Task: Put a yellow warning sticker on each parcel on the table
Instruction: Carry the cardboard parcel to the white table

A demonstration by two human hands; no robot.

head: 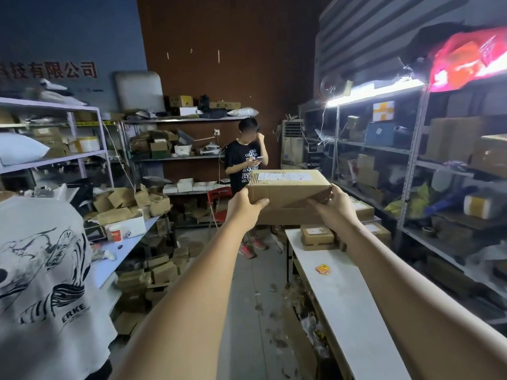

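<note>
A brown cardboard parcel point(288, 189) with a white shipping label on top hangs in the air in front of me. My left hand point(247, 207) grips its left end and my right hand point(336, 205) grips its right end. Below, at the far end of the long white table point(345, 297), lie a small brown parcel point(317, 235) with a label and more parcels point(362, 209) behind my right arm. A small yellow-orange sticker stack point(323, 269) lies on the table top.
A person in a black shirt point(245, 165) stands ahead by a red chair point(219, 197). Another person in a white shirt point(41, 283) stands close at my left. Metal shelves full of boxes line both walls. Boxes litter the floor and the left table.
</note>
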